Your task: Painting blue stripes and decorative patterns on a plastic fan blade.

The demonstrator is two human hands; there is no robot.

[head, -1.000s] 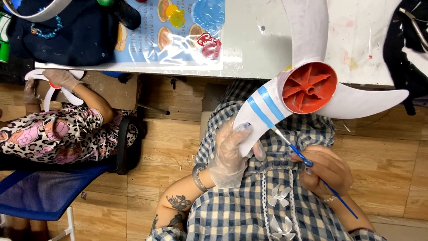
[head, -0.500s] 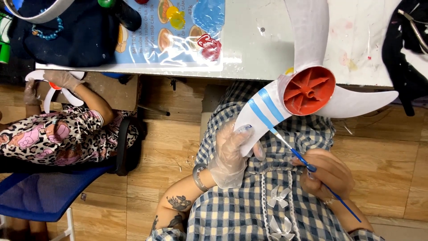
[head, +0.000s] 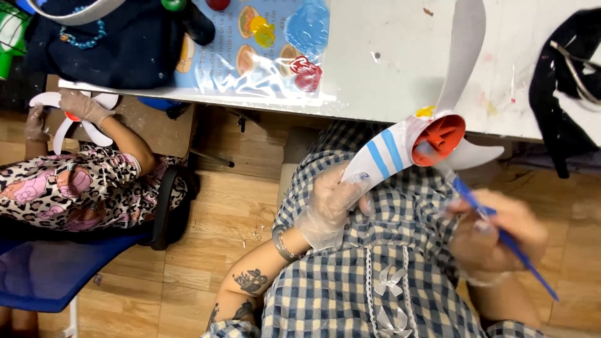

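Left hand (head: 332,203), in a clear glove, fingers clamped on the blue-striped blade of a white propeller (head: 400,153), held up over the lap. Red hub (head: 438,133) faces the camera; two other blades show, one pointing up over the tabletop (head: 388,69), one pointing right. Right hand (head: 494,235), blurred, fingers closed on a blue brush (head: 501,235); the brush tip sits at the hub, the handle runs down-right past the hand. White tabletop, paint-smeared, carries a plastic-covered sheet (head: 263,44) with blobs of yellow, blue and red paint, and dark cloth at both ends. Wood plank floor (head: 213,250) below. At left a second person's gloved hand (head: 81,106) touches another white propeller (head: 69,119); blue chair (head: 50,269) under them.
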